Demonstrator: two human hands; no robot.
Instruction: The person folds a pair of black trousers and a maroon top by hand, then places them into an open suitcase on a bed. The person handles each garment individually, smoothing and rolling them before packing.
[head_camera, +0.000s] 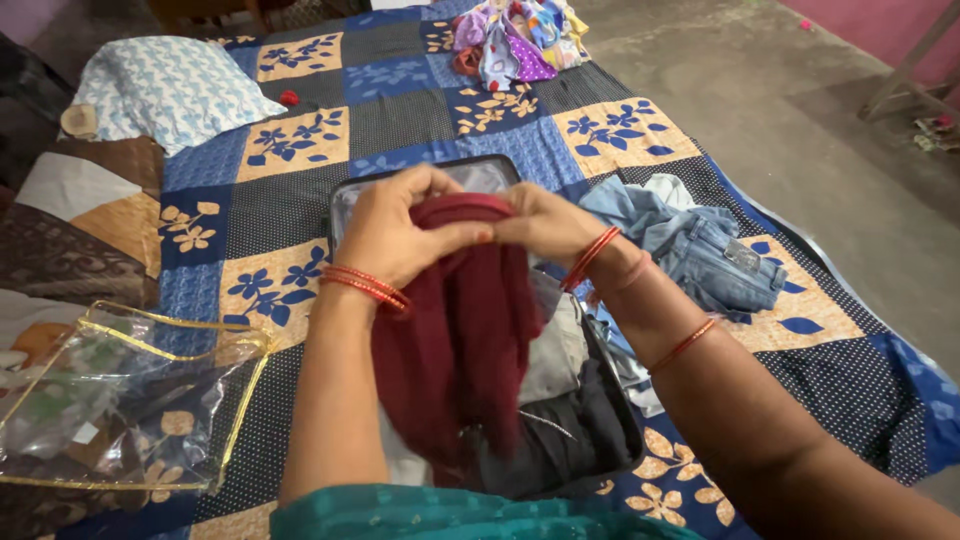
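Gripping a maroon cloth (455, 330) at its top, the left hand (385, 235) and right hand (545, 222) hold it over an open suitcase (610, 400) on the bed (300, 200). Folded clothes already lie inside, while jeans (700, 250) and a colourful pile (515, 40) remain outside.

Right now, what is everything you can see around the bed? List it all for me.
maroon cloth: one, dark red, held up over the suitcase by both hands
suitcase: one, dark, open on the bed, with grey and black clothes inside
jeans: one pile, light blue denim, right of the suitcase
bedspread: one, blue, tan and black patchwork with flower prints
pillow: one, white and blue pattern, far left
clear bag: one, see-through with gold edging, near left
colourful clothes: one heap, far end of the bed
bangles: several, red-orange, on both wrists
left hand: grips the cloth's top
right hand: grips the cloth's top
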